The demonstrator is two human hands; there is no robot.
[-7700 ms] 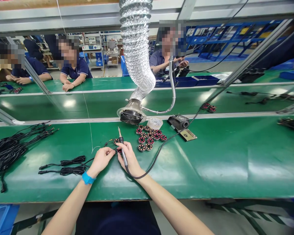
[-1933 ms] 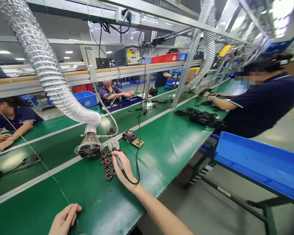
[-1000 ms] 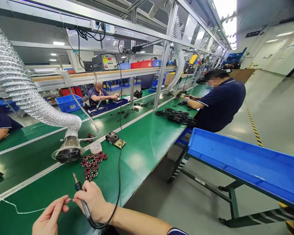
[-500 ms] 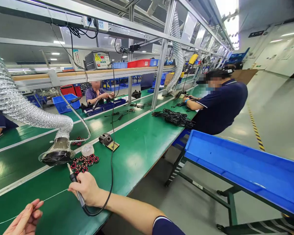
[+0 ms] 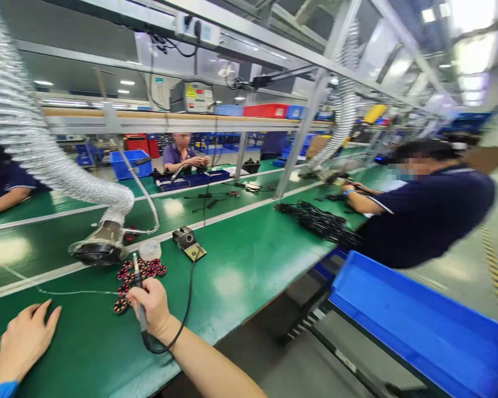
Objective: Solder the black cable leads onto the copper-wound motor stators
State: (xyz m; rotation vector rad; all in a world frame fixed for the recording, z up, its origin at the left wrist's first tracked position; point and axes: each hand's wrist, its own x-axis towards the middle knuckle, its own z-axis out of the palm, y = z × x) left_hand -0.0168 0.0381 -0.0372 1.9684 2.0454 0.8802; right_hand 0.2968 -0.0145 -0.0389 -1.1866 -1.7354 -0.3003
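Note:
My right hand (image 5: 152,307) is closed round the dark handle of a soldering iron (image 5: 138,287), its tip pointing up and away, with the black cord looping under my wrist. Just beyond it lie several round red-and-copper coil parts (image 5: 139,275) on the green bench (image 5: 240,276). My left hand (image 5: 25,340) rests flat on the bench at the lower left, fingers spread, holding nothing. A thin solder wire (image 5: 66,291) lies across the bench between that hand and the coils.
A silver fume hose ends in a hood (image 5: 97,249) behind the coils, beside a solder spool (image 5: 150,250) and an iron stand (image 5: 186,241). A co-worker (image 5: 423,204) sits to the right by a heap of black cables (image 5: 315,221). A blue tray (image 5: 419,326) juts out at lower right.
My left hand has let go of the solder wire and now lies flat on the bench. The view has swung back a little to the left, and my right hand sits closer to the coils.

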